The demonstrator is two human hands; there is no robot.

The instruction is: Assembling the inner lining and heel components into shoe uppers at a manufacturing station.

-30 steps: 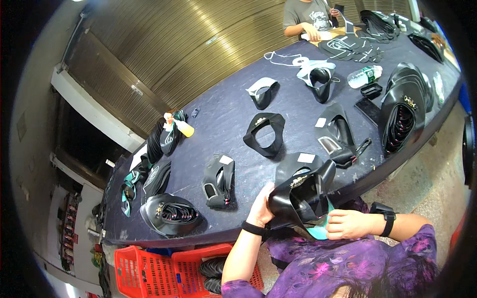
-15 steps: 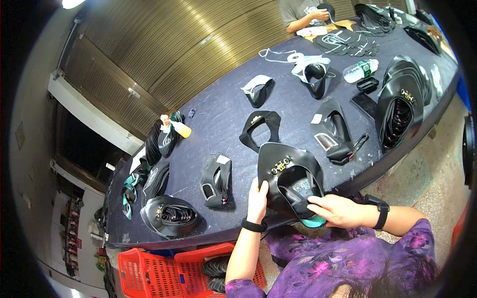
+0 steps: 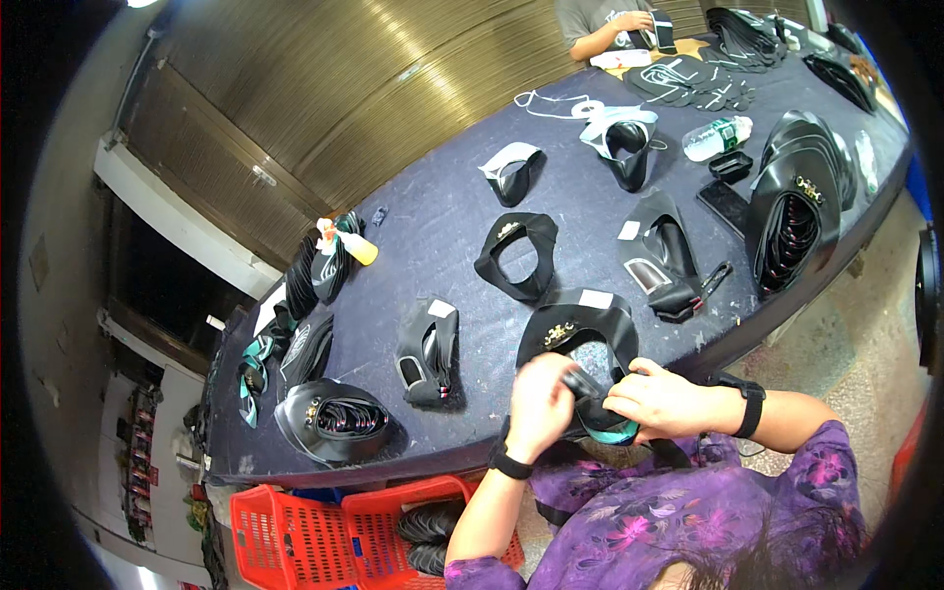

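Since the earlier frame the black shoe upper (image 3: pixel 580 329) has come off the person's lap and now lies mostly flat at the near edge of the table (image 3: pixel 442 211), and both hands have closed in on its lower end. The left hand (image 3: pixel 539 401) curls its fingers over that end, while the right hand (image 3: pixel 661 401) pinches the same end from the other side, where a teal lining shows. The upper is glossy, smooth black material cut as a curved band around an oval opening, with a small gold metal ornament and a white tag on it.

The table is covered in dark, matte cloth. On it lie several more black uppers, and a nested stack of uppers (image 3: pixel 792 211) sits to the right. Below the table edge, a red plastic lattice basket (image 3: pixel 324 521) holds dark pieces.
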